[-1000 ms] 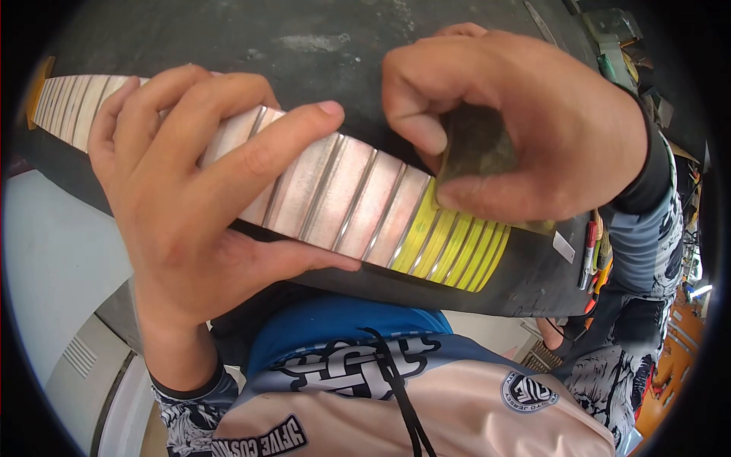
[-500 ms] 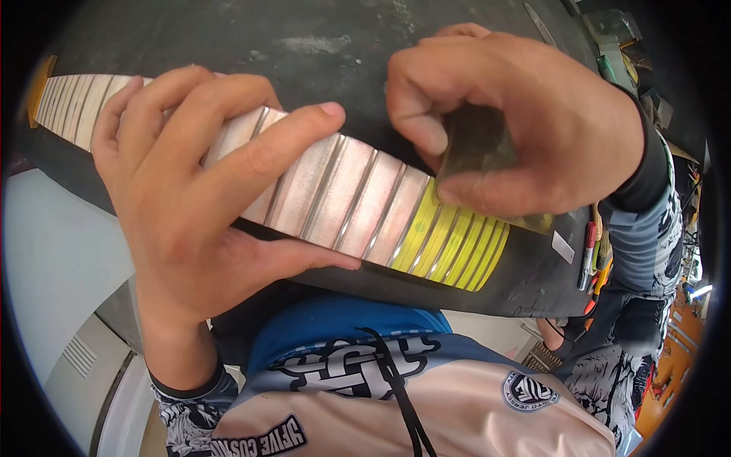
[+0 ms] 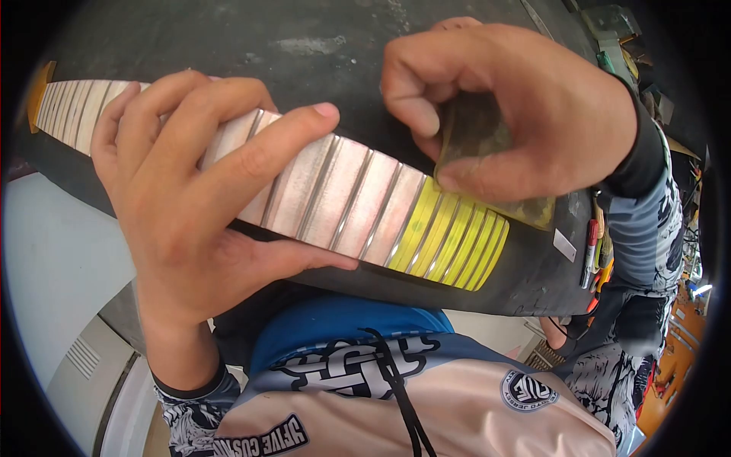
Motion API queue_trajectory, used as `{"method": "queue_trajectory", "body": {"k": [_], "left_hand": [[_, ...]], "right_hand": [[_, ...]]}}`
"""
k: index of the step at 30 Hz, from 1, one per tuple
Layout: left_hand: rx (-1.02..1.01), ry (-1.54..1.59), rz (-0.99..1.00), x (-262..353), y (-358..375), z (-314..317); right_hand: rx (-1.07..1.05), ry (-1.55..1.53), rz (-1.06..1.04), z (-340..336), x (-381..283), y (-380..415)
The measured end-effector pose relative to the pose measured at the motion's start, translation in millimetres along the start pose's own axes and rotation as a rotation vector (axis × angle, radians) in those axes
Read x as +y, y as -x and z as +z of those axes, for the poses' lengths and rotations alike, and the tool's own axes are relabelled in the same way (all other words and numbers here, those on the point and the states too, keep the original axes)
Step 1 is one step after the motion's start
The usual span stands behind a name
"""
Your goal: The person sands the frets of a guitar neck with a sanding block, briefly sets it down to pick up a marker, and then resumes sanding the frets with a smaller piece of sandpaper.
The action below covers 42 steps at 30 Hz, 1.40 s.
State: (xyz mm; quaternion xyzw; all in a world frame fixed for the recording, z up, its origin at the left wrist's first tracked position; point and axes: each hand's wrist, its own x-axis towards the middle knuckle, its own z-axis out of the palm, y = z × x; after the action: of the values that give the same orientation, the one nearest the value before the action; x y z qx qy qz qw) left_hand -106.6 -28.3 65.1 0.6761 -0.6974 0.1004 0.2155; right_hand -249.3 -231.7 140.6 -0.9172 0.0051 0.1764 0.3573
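A fretted guitar neck (image 3: 373,202) lies across the black work surface, its metal frets showing between bands of tape. Pale pinkish tape covers most of the fretboard, and yellow-green tape (image 3: 457,236) covers its right end. My left hand (image 3: 183,183) is closed over the neck left of its middle, thumb along the near edge and fingers across the top. Pinched between thumb and fingers of my right hand (image 3: 533,107) is a dark, yellowish sheet (image 3: 476,126) that looks like worn sandpaper. Its lower edge lies at the far side of the yellow-green tape.
A brown wooden piece (image 3: 39,97) is at the neck's left end. Right of the neck lie a small white slip (image 3: 564,246) and a red-capped marker (image 3: 591,244) among other tools. A metal strip (image 3: 537,19) sits at the far edge of the black surface (image 3: 304,46).
My right hand has shifted slightly up and left with the sheet, uncovering more of the yellow-green tape. My left hand keeps its hold on the neck.
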Motion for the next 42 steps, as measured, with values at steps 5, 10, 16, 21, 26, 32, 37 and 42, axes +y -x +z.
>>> {"method": "queue_trajectory", "body": {"k": [5,10,16,21,26,32,37,42], "left_hand": [[0.018,0.008,0.024,-7,2,4],[0.010,0.005,0.026,-13,4,-1],[0.003,0.012,0.010,-17,3,-5],[0.017,0.009,0.023,-13,6,-17],[0.018,0.015,0.036,-7,1,-18],[0.011,0.008,0.022,-1,-3,-21],[0.024,0.017,0.022,3,-11,-24],[0.016,0.010,0.030,8,-15,-31]], "right_hand": [[-0.207,-0.528,0.045,-11,39,-1],[-0.211,-0.642,-0.006,-39,43,2],[-0.001,-0.042,0.082,-28,25,25],[0.156,0.200,-0.022,-13,10,37],[0.297,0.437,-0.139,-3,0,51],[0.373,0.645,-0.156,11,-28,73],[0.453,0.758,-0.065,30,-33,80],[0.520,0.833,0.004,39,-44,84]]}}
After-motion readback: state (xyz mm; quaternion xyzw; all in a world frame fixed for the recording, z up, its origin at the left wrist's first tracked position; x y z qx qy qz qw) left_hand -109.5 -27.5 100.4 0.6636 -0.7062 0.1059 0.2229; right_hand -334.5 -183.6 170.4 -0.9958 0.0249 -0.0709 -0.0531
